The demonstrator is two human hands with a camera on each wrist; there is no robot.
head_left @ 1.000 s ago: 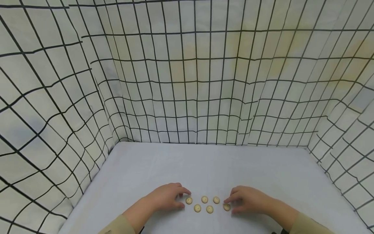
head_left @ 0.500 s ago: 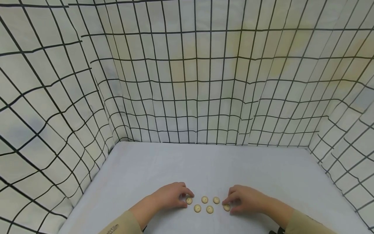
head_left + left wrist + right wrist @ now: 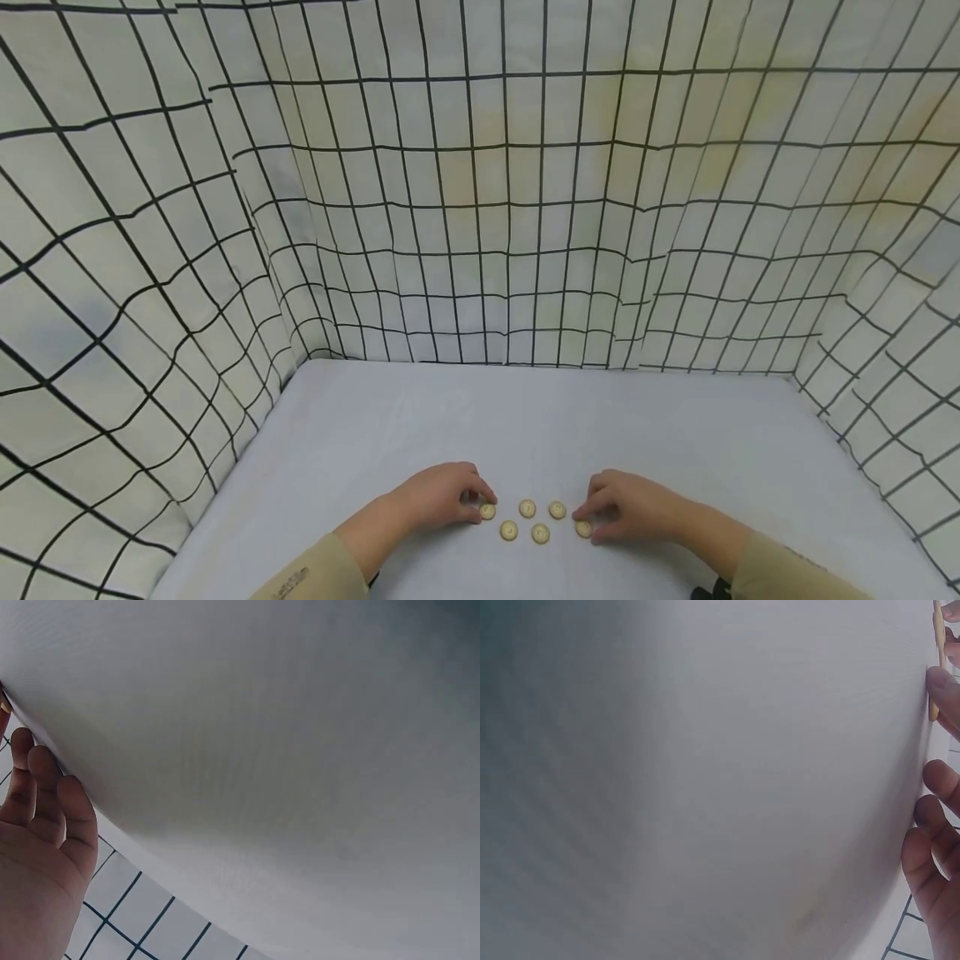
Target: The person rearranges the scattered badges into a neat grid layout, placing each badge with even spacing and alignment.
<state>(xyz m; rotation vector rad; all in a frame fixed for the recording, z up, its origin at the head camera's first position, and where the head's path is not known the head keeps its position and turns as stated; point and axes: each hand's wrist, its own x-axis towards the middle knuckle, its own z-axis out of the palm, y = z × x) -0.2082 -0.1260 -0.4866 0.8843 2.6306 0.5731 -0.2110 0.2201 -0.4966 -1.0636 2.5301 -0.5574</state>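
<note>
Several round cream-coloured wooden buttons lie on a white tabletop. My left hand (image 3: 442, 497) pinches the leftmost button (image 3: 488, 512) by its edge between thumb and forefinger. At the other end, my right hand (image 3: 633, 506) grips the rightmost button (image 3: 583, 528) the same way. Between the hands sit two upper buttons, one left (image 3: 527, 508) and one right (image 3: 557, 509), and two lower ones, one left (image 3: 508, 530) and one right (image 3: 540, 533). In the right wrist view a button (image 3: 934, 711) shows edge-on at the fingertips. The left wrist view shows curved fingers (image 3: 46, 784) low over the cloth.
A white cloth-covered table (image 3: 540, 433) stretches out beyond the hands. White walls with a black grid, the back one (image 3: 517, 275) and two at the sides, enclose it. Beige sleeves cover both forearms.
My left thumb and forefinger have moved right and closed on the leftmost button. The right fingers have tightened around the rightmost button. The buttons keep their arrangement.
</note>
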